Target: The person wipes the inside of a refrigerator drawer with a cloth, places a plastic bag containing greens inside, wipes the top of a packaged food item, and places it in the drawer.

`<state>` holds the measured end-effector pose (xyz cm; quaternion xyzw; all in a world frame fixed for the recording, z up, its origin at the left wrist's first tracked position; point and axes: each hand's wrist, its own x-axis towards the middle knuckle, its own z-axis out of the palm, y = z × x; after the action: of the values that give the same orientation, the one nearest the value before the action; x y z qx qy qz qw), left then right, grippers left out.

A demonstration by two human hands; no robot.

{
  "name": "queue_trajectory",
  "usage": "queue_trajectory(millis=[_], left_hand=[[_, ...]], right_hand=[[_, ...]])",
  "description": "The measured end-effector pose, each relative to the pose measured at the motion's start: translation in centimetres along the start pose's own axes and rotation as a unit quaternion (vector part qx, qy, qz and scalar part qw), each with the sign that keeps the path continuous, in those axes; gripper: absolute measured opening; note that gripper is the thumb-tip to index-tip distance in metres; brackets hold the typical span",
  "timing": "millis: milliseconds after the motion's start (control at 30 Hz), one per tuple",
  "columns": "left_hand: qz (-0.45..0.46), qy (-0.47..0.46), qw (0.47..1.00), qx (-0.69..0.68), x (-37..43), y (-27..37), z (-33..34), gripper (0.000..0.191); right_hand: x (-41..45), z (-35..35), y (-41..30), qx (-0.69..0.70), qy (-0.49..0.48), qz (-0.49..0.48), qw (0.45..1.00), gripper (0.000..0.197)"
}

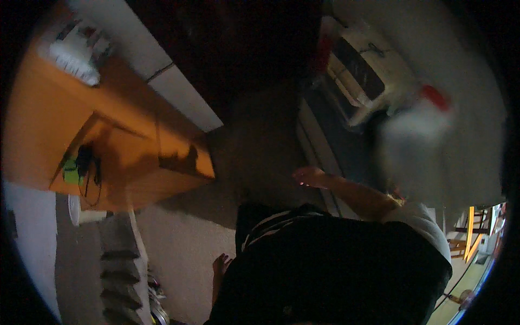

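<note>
My right hand point(309, 177) reaches out in front of my dark top, palm side hard to see in the dim light. Its fingers look loosely bent, with nothing visible in them. It is above the dark floor, beside the edge of a pale piece of furniture or equipment point(321, 134). Low at my left side hangs my left hand point(222, 263), fingers apart and holding nothing, over a lighter stretch of floor point(183, 243). Neither hand appears to touch an object.
An orange-lit wooden cabinet or counter point(183, 187) stands at the left, with a green item point(72, 170) and black cable point(98, 178) by it. A pale appliance-like object point(390, 65) is at upper right. A blurred whitish shape point(414, 142) is nearer. Wooden furniture point(469, 231) shows far right.
</note>
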<state>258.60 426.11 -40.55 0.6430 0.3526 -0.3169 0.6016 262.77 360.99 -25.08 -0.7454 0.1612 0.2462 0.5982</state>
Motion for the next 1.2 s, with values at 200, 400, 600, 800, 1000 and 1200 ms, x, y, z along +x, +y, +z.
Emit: queue_trajectory(millis=[200, 400, 600, 800, 1000, 1200], left_hand=[[0.28, -0.163, 0.61, 0.723, 15.2, 21.6, 1.9, 0.038], [0.023, -0.119, 0.926, 0.357, 29.1, 47.7, 17.1, 0.04], [0.365, -0.172, 0.649, 0.645, 35.8, 69.8, 44.8, 0.038], [0.384, -0.363, 0.681, 0.507, 23.2, 76.8, 77.6, 0.039], [0.566, -0.373, 0.228, 0.699, 10.2, 67.6, 95.8, 0.054], [0.584, -0.544, 0.184, 0.573, 9.1, 63.5, 112.5, 0.051]], right_hand=[[12.4, -3.4, -2.4, -0.03, 0.045, 0.032, 0.998, 0.041], [14.0, -7.6, 3.6, -0.105, 0.191, 0.005, 0.976, 0.049], [7.6, -6.9, -8.3, 0.002, 0.357, 0.205, 0.911, 0.044], [8.6, -4.4, -1.8, -0.012, 0.36, 0.254, 0.898, 0.034], [11.0, -7.9, -9.0, 0.227, 0.364, 0.318, 0.845, 0.039], [15.1, -17.8, -14.3, 0.22, 0.503, 0.176, 0.817, 0.031]])
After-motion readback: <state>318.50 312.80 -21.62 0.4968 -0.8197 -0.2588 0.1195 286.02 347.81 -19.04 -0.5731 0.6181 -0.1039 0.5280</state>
